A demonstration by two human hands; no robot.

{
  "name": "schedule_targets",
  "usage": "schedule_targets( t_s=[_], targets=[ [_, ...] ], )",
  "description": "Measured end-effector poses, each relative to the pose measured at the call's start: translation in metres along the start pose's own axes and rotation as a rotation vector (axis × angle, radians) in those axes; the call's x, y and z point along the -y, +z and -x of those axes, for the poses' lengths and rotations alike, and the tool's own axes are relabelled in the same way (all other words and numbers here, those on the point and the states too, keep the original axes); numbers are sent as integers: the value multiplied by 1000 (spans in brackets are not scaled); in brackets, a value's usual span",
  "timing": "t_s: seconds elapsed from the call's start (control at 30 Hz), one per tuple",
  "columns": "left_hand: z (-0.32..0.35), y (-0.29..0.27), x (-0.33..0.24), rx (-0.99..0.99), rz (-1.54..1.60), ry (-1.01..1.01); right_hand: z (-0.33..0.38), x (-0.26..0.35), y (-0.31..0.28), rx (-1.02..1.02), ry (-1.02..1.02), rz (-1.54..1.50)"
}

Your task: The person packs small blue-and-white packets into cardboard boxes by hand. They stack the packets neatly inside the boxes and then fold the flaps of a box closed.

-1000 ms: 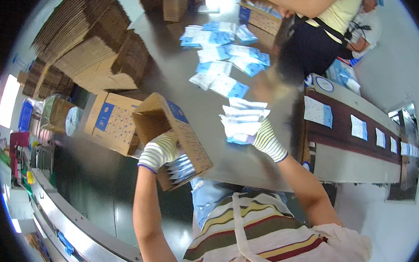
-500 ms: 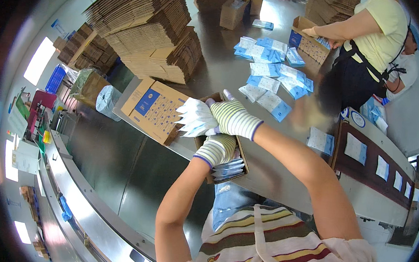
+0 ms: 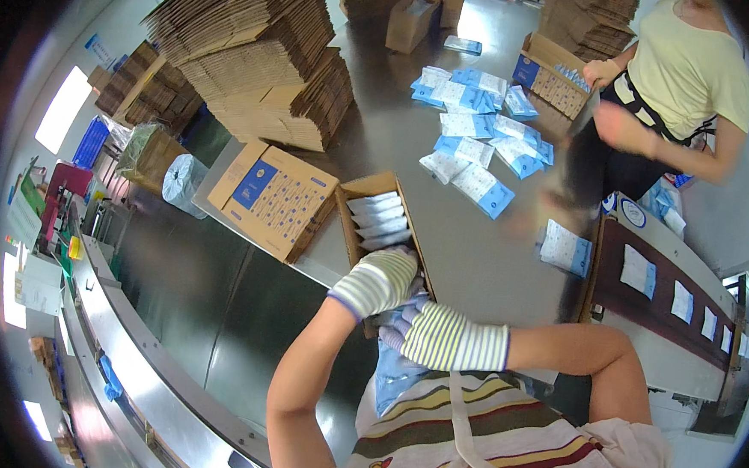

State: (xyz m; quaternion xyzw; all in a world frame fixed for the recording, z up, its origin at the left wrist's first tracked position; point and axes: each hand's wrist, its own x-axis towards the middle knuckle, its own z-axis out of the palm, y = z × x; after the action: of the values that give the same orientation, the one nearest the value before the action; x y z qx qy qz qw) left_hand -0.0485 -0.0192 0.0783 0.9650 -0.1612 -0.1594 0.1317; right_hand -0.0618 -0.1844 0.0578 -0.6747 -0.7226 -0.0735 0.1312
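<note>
An open cardboard box [image 3: 414, 230] stands at the table's near edge, with white packets [image 3: 380, 219] in a row at its far end. My left hand [image 3: 379, 279], in a striped knit glove, reaches into the box's near half. Its fingers are hidden down there among the contents. Against the box's near end is my right hand [image 3: 445, 335], gloved alike, with its fingers bent inward. What those fingers hold, if anything, is hidden. Left of the box lies a closed printed carton [image 3: 287, 196].
Blue-and-white packets [image 3: 475, 124] lie scattered across the metal table. Flattened cartons [image 3: 249, 46] rise in a tall stack at far left. On the right, a conveyor [image 3: 657, 307] carries single packets. A co-worker [image 3: 683, 90] stands by another packet-filled box [image 3: 551, 82].
The white packets my hands held above the box now stand inside it. Both hands have come back toward me, the right one furthest. The co-worker has straightened, one hand away from the far box.
</note>
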Motion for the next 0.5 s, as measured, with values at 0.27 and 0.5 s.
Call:
schedule_targets(
  t_s=[0.27,0.5],
  targets=[
    [54,-62,37,-853,159,-105,-90,-144,22,20,403,227],
    [54,28,156,-474,-149,-609,-179,-195,-28,-55,568,483]
  ],
)
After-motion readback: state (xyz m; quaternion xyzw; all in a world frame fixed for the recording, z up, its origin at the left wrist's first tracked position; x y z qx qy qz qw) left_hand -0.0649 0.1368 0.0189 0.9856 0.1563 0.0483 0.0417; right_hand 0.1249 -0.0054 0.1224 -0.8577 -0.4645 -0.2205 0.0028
